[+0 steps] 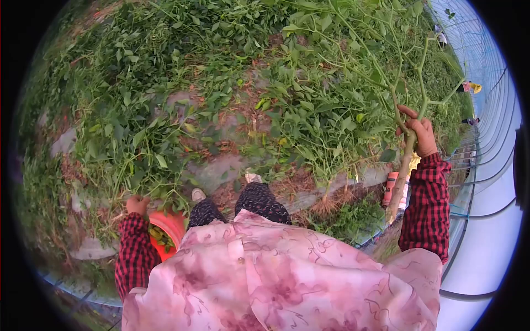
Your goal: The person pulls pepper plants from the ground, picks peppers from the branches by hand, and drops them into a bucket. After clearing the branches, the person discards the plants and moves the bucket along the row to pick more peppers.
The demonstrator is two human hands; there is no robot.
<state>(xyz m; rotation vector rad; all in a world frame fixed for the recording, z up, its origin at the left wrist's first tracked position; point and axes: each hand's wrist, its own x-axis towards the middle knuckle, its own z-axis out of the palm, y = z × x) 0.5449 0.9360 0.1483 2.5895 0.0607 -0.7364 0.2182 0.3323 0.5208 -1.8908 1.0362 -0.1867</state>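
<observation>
My right hand (424,135) is wrapped round the forked woody stem of an uprooted pepper plant (407,149). Its bare thick end points down and its green branches reach up past the top of the view. At the lower left, my left hand (137,205) is closed beside the rim of a red bucket (175,223). Whatever those fingers hold, if anything, is hidden among the leaves. Green peppers (160,237) lie inside the bucket. A few light green peppers (263,103) show among the plants ahead.
Pulled pepper plants (149,132) cover the ground ahead, with pieces of grey plastic film (215,171) between them. A red container (390,188) stands by my right forearm. The greenhouse wall (480,220) curves along the right. Farther off on that side, a person (471,86) is partly visible.
</observation>
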